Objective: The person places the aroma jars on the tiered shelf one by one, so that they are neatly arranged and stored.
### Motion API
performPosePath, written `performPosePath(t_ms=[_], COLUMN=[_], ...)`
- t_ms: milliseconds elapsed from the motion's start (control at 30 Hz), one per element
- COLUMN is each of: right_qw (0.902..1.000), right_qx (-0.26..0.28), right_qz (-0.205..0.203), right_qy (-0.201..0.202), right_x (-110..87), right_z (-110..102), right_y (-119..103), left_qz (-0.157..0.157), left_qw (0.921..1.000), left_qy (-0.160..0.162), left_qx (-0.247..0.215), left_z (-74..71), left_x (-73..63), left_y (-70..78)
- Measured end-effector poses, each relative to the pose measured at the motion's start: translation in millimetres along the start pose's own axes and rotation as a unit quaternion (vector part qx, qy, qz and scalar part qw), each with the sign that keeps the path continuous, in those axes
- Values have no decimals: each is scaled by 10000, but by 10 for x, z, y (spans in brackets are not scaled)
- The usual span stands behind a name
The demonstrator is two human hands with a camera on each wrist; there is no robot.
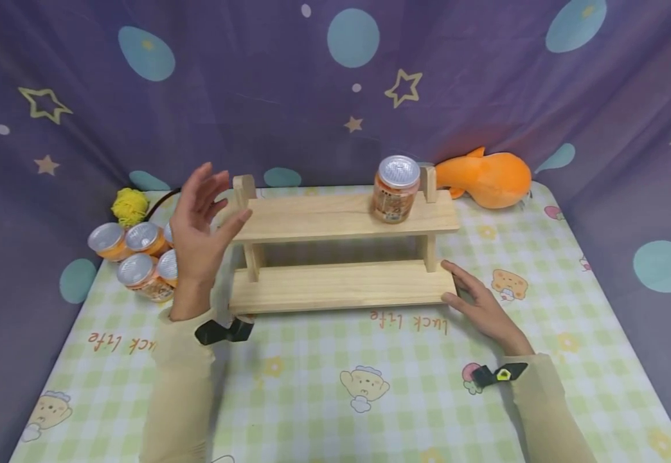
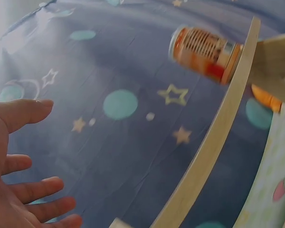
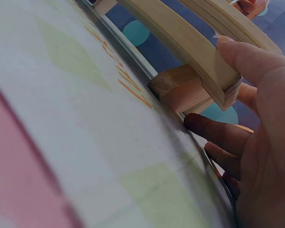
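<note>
A two-tier wooden shelf (image 1: 341,283) stands on the table. On the right part of its upper board sits an orange jar with a silver lid (image 1: 396,193), also visible in the left wrist view (image 2: 204,53). My left hand (image 1: 199,225) is raised beside the shelf's left end, fingers spread and holding nothing. Behind and left of it, several similar jars (image 1: 144,276) are grouped, some partly hidden by the hand. My right hand (image 1: 483,308) touches the right end of the lower board, its thumb (image 3: 249,57) against the wood and other fingers reaching low near the tablecloth.
An orange plush toy (image 1: 494,180) lies at the back right, near the shelf's upper end. A yellow yarn-like ball (image 1: 130,206) with a dark cord rests behind the jars. Purple curtains (image 1: 289,96) border the checked tablecloth (image 1: 301,399).
</note>
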State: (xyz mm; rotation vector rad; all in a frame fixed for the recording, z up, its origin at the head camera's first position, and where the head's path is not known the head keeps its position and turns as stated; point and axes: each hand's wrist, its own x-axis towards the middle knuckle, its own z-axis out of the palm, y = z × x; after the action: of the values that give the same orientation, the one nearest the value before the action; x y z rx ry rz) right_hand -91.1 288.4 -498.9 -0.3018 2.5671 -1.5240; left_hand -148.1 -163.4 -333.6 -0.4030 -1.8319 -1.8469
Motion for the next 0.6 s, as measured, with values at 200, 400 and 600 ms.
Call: performPosePath(t_ms=[200,400,600], right_qw=[10000,10000,10000], right_qx=[56,-47,-89], right_qz=[-25,30,8], right_qy=[-10,-4,26], right_x=[6,3,-3], right_z=[3,4,-1], right_y=[12,7,19], left_qz=[-140,-247,-155], left_qw=[9980,9872,9792], left_qy=[587,1455,1979], left_qx=[-165,-603,-413], left_z=[-364,-709,-1020], left_x=[-70,-130,-213], left_y=[-1,-40,-107])
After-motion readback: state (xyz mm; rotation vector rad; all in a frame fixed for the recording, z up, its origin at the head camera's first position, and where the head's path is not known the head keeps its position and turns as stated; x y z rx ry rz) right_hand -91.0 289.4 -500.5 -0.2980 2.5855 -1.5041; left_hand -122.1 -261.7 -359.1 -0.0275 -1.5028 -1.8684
